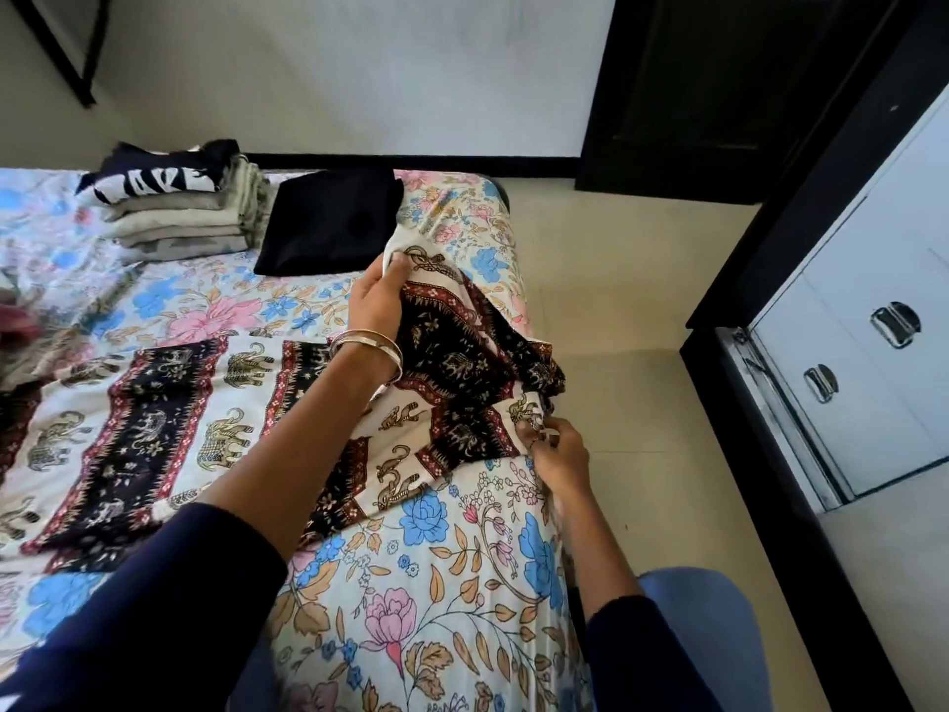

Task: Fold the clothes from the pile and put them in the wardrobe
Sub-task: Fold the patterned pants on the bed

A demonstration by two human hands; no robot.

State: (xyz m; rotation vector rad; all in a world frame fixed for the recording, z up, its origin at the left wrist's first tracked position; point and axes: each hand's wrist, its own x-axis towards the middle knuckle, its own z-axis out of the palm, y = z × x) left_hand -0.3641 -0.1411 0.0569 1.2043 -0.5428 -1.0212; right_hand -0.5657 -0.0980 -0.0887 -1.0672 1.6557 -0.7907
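- Elephant-print cloth (154, 423) is spread over the floral bedsheet (436, 583), running from the left edge of the frame to the middle, with its right end lifted and bunched up.
- Left hand (377, 300), mid-frame with bangles (367, 346) on the wrist, has its fingers curled round the cloth's upper corner, pinching it.
- Right hand (557, 454), a bit lower and to the right at the bed's edge, pinches the lower corner, fingers clenched on the fabric.
- Upper left: a stack of folded clothes (179, 208), and just right of it a folded black garment (328, 221).
- Right side of the frame: wardrobe (873, 362) with white drawers and metal handles.
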